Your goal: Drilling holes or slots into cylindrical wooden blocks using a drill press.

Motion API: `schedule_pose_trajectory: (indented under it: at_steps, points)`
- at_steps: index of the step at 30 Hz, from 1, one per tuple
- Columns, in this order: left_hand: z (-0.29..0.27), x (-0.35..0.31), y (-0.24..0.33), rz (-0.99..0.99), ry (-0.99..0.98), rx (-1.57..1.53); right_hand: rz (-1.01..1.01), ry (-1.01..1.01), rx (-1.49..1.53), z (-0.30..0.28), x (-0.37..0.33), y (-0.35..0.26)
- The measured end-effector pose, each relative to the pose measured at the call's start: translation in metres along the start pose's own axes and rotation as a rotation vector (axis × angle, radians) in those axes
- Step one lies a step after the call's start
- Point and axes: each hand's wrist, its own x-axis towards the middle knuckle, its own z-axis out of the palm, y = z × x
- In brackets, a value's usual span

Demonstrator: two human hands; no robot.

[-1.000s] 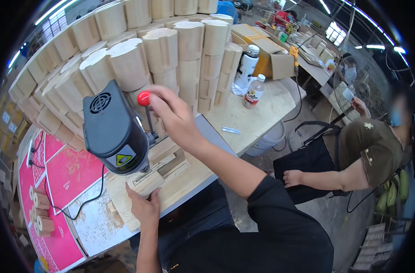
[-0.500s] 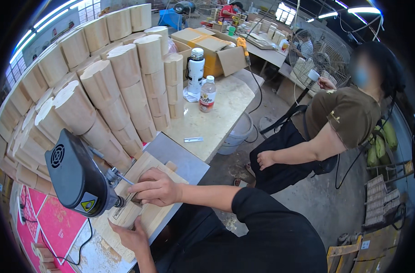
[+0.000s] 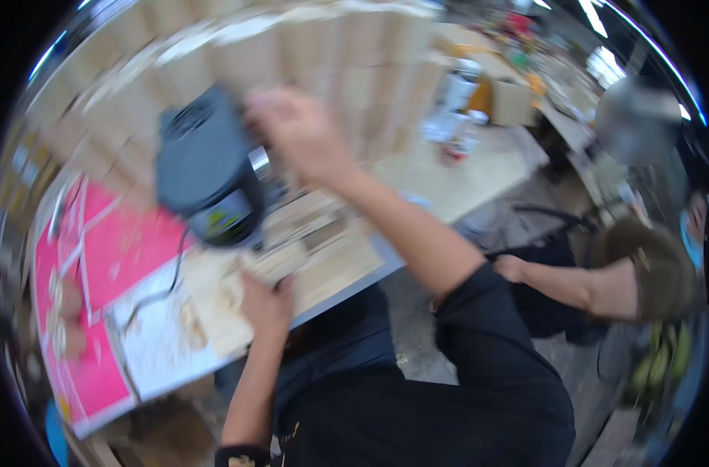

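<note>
A dark drilling machine head (image 3: 207,167) stands over a pale wooden fixture board (image 3: 331,272) on the workbench. My left hand (image 3: 265,303) is at the near edge of a wooden block (image 3: 283,261) under the machine, thumb and fingers against it. Raised beside the machine's upper right side, my right hand (image 3: 300,132) is smeared by motion; its fingers look bent, but whether they hold anything is unclear. A rectangular recess (image 3: 323,233) shows in the wood to the right of the block.
Tall stacks of wooden blocks (image 3: 354,86) line the bench's back. Pink sheeting (image 3: 129,241) covers the left part, with a black cord nearby. Bottles (image 3: 459,140) and a cardboard box (image 3: 510,101) stand at back right. A person in a brown shirt (image 3: 658,272) sits at right.
My right hand has left the wood and risen to beside the machine head. My left hand stays at the block. The whole view has swung, so the bench appears turned and blurred.
</note>
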Motion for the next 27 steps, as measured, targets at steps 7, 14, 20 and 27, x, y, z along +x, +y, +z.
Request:
schedule_pose_trajectory:
  at_steps: [7, 14, 20, 27]
  points:
    - [-0.009, -0.001, -0.008, 0.112, 0.135, -0.026, -0.321, -0.048, 0.084, -0.019, -0.104, 0.006]
    - [0.000, -0.001, 0.005, 0.126, 0.023, -0.065, -0.791, -0.193, -0.498, -0.040, -0.145, 0.101]
    - [-0.007, -0.007, -0.029, 0.106, 0.132, -0.023, -0.565, -0.196, -0.260, -0.018, -0.089, 0.013]
    - [-0.034, 0.020, -0.005, 0.208, -0.042, -0.387, 0.074, -0.123, 0.001, -0.028, -0.030, -0.020]
